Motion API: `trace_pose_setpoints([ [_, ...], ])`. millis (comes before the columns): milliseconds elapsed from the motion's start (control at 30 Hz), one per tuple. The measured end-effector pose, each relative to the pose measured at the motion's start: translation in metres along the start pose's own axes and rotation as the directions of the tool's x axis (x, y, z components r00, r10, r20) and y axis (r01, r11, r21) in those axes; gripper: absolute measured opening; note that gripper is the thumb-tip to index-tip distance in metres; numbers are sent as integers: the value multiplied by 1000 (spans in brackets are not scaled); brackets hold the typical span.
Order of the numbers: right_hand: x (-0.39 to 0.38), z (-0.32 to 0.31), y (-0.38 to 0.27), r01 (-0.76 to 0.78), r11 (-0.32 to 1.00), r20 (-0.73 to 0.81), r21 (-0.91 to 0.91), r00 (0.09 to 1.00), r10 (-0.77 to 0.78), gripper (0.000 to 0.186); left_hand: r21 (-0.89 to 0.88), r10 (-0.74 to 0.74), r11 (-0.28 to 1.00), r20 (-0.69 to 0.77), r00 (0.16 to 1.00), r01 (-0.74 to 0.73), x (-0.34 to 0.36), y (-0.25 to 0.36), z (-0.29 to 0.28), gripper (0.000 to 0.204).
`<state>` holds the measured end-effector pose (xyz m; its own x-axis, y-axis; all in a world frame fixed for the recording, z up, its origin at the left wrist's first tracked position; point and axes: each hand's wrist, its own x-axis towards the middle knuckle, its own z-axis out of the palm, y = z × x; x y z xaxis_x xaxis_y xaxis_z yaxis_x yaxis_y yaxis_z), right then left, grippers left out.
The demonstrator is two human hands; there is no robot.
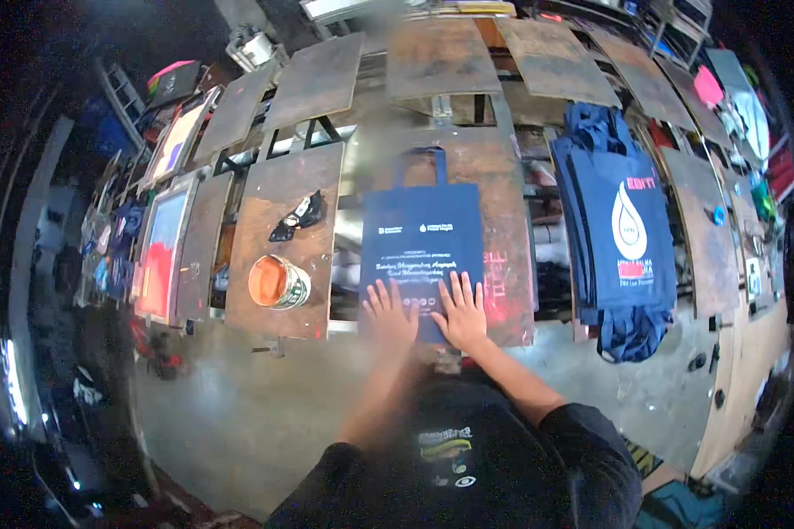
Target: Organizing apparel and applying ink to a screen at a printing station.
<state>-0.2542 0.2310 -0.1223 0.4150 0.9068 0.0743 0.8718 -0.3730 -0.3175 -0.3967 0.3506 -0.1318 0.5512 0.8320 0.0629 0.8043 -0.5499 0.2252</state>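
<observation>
A navy tote bag (421, 207) with white printing lies flat on a stained brown board (507, 291) in front of me, its handles pointing away. My left hand (391, 310) rests palm down on the bag's near left part, fingers spread; a blur covers some of that hand and wrist. Beside it, my right hand (461, 310) lies on the near right part, its fingers also spread. Neither hand grips anything. Some of the white print shows between the two hands.
On the right board lies a stack of navy bags (582, 220) with a white drop print. The left board carries an open tub of orange paint (269, 280) and a crumpled black-and-white piece (298, 219). Farther left leans a framed screen (161, 251) with red on it. More boards (441, 57) stand behind.
</observation>
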Motion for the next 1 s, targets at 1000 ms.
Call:
trace_pose_setpoints([
  [1000,241,39,-18,133,984,78,-119,989,-125,74,-53,-68,996,-70,995,65,7,4,-18,81],
])
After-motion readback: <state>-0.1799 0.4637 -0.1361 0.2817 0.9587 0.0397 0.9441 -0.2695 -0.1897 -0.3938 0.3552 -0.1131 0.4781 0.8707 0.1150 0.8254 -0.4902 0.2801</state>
